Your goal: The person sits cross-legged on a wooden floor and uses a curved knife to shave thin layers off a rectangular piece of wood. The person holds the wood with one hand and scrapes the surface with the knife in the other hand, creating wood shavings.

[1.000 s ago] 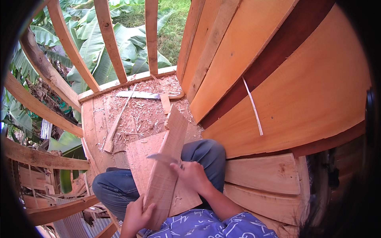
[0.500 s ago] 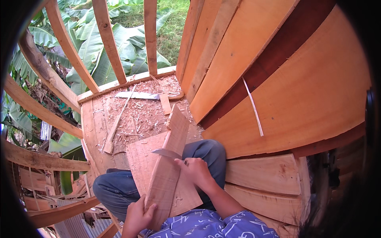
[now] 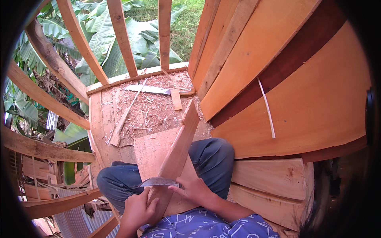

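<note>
A long narrow plank (image 3: 174, 155) stands tilted on its edge over my lap, its far end pointing up and away. Around its near end my left hand (image 3: 139, 207) is closed, thumb on the side face. In my right hand (image 3: 195, 190) is a knife (image 3: 158, 181) with a curved metal blade, which lies across the plank's edge just ahead of my left hand. The knife's handle is hidden in my fingers. Beneath the plank, a flat wooden board (image 3: 152, 150) rests across my legs.
Wood shavings (image 3: 152, 113) cover the floor ahead, with a machete (image 3: 149, 89), a small wood block (image 3: 176, 100) and a long stick (image 3: 127, 115) among them. Wooden slats (image 3: 121, 35) rise ahead and left, banana leaves behind them. A plank wall (image 3: 301, 103) closes the right side.
The knife and my right hand have come down the plank toward my body, close to my left hand. My left hand still holds the near end. The whole view has shifted slightly.
</note>
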Available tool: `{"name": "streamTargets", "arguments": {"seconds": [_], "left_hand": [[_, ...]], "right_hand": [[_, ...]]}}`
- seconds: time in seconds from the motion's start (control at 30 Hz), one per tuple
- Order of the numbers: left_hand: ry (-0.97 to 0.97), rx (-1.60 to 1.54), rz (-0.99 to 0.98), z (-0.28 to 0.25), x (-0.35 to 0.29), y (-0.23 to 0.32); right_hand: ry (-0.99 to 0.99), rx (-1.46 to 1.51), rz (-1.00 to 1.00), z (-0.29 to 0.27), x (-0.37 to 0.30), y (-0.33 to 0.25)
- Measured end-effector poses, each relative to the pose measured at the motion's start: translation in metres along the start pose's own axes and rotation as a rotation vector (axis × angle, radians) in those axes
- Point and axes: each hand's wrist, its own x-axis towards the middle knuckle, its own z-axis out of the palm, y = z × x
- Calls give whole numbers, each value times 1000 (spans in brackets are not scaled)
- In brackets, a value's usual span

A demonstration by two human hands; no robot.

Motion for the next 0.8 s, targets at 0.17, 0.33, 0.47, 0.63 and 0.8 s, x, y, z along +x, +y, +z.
{"name": "streamTargets", "arguments": {"seconds": [0.17, 0.33, 0.47, 0.63, 0.8], "left_hand": [[-6, 56, -2, 7, -5, 1], [11, 45, -52, 11, -6, 2], [24, 46, -44, 11, -6, 5], [39, 39, -28, 11, -6, 6], [22, 45, -32, 10, -4, 7]], "right_hand": [[97, -87, 1, 0, 2, 14], [125, -202, 24, -9, 11, 15], [212, -236, -11, -14, 15, 13], [266, -251, -8, -14, 16, 18], [249, -283, 21, -13, 18, 25]]}}
